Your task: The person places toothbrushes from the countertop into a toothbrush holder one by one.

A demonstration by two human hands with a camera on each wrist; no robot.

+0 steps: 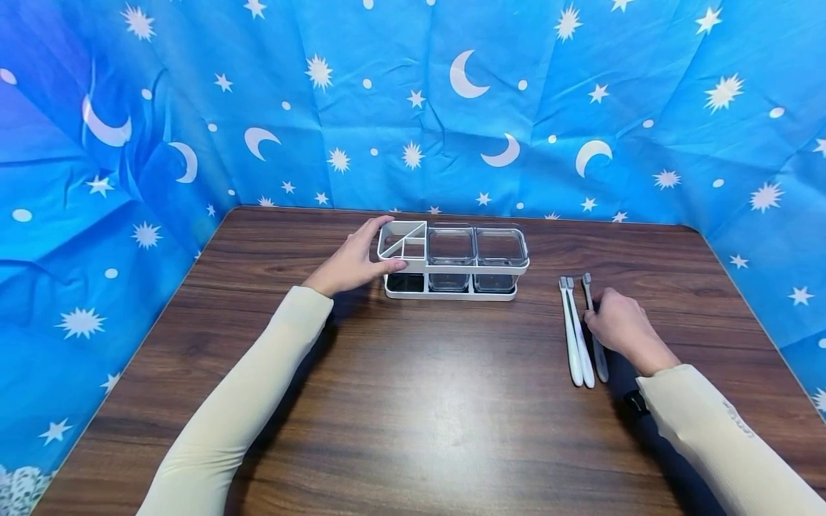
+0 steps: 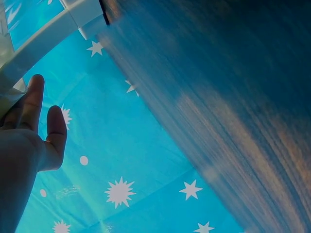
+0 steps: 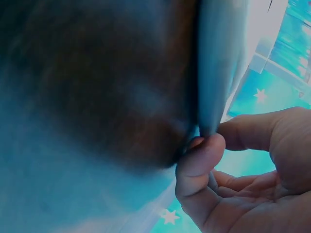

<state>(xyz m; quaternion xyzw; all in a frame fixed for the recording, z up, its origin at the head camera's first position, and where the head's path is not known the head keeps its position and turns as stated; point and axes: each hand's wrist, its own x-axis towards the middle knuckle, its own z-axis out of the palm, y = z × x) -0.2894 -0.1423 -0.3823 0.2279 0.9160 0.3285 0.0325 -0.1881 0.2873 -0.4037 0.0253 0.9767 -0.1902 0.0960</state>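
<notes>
A white two-tier toothbrush holder [image 1: 413, 266] with a divided section at its left end stands near the back of the table. My left hand [image 1: 353, 259] grips that left end, thumb along the front rim and fingers round the back. In the left wrist view, the fingers of that hand [image 2: 36, 126] show beside the white rim. On the right, my right hand [image 1: 622, 324] pinches a grey toothbrush [image 1: 601, 362] between thumb and finger; its handle [image 3: 214, 73] fills the upper part of the right wrist view. Just left of it lie two white toothbrushes [image 1: 576, 337] with grey heads, side by side.
Two clear cups [image 1: 450, 247] sit in the middle and right sections of the holder. The dark wood table [image 1: 413, 401] ends at a blue cloth [image 1: 413, 86] with white moons and stars, which hangs behind it and along both sides.
</notes>
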